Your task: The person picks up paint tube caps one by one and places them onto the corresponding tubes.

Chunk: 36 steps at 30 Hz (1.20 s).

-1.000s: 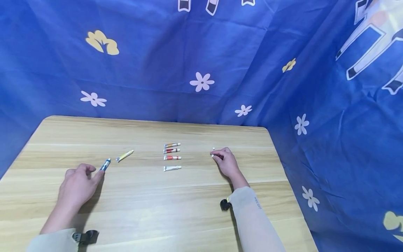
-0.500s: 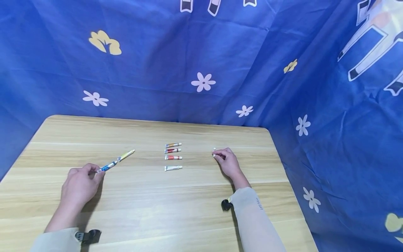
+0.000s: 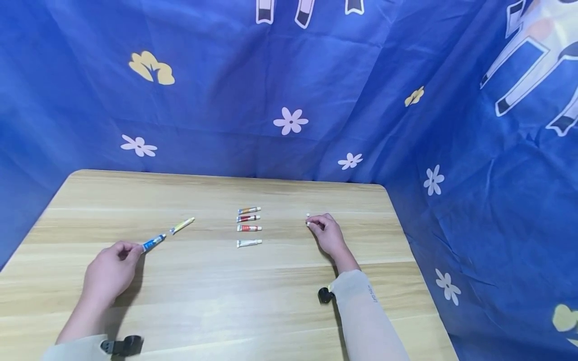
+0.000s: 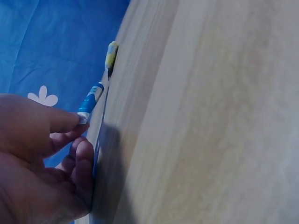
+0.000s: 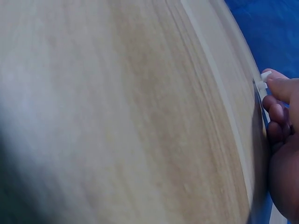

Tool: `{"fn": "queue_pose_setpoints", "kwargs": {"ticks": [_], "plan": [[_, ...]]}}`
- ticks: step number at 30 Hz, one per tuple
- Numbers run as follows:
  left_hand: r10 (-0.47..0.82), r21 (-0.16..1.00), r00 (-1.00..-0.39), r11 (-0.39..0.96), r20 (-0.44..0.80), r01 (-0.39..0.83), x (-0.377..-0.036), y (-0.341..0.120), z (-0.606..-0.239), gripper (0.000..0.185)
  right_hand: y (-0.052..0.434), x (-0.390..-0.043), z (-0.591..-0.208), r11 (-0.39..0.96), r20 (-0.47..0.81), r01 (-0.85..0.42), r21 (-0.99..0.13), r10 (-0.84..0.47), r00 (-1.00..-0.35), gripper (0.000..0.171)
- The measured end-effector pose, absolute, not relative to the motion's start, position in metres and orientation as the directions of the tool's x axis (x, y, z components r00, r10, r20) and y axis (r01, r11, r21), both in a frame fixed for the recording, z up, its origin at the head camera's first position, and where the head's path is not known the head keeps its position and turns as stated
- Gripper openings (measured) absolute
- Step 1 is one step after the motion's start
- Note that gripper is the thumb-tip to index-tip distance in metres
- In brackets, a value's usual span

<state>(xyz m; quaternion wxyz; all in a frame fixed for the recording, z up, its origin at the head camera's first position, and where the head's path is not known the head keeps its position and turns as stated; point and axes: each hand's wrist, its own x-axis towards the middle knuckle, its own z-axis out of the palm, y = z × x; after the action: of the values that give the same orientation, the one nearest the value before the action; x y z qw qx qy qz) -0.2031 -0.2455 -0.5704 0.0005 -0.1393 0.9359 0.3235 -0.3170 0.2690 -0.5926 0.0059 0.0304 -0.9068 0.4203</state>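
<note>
Fingers: left hand [image 3: 110, 268] pinches blue tube [image 3: 153, 242]; right hand [image 3: 328, 234] pinches white cap [image 3: 308, 223]; 4 tubes [image 3: 248, 226] between.

the blue tube [image 3: 152, 242] is lying slantwise on the table's left part, its near end pinched by the left hand [image 3: 110, 269] and its far end pointing toward the yellow tube [image 3: 182, 225], which is lying just beyond it on the same slant, apart from it. a small white cap [image 3: 308, 223] is sitting in the fingertips of the right hand [image 3: 328, 234], low over the wood; another is lying just beyond.
</note>
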Motion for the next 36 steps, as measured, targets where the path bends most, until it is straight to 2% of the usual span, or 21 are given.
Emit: {"fn": "queue_pose_setpoints", "kwargs": {"ticks": [5,10,20,30,36], "plan": [[-0.329,0.666,-0.927,0.652,-0.181,-0.362,-0.191,-0.241,-0.57,0.052,0.269,-0.315,-0.598,0.632,0.03,-0.047,-0.774,-0.037,-0.999,0.013],[-0.36,0.699,-0.91,0.598,-0.205,-0.393,-0.179,-0.238,-0.572,0.053,0.267,-0.312,-0.603,0.592,0.004,-0.003,-0.806,-0.001,-1.0,0.013],[-0.435,0.742,-0.886,0.539,-0.158,-0.398,-0.172,-0.218,-0.554,0.037,0.265,-0.31,-0.595,0.492,-0.019,0.069,-0.868,0.107,-0.994,0.014],[-0.419,0.82,-0.895,0.453,-0.15,-0.35,-0.17,-0.196,-0.547,0.031,0.268,-0.311,-0.594,0.45,-0.01,0.081,-0.889,0.159,-0.987,0.015],[-0.386,0.842,-0.909,0.429,-0.155,-0.326,-0.171,-0.188,-0.547,0.032,0.271,-0.308,-0.598,0.296,-0.024,0.087,-0.951,0.213,-0.977,0.018]]}}
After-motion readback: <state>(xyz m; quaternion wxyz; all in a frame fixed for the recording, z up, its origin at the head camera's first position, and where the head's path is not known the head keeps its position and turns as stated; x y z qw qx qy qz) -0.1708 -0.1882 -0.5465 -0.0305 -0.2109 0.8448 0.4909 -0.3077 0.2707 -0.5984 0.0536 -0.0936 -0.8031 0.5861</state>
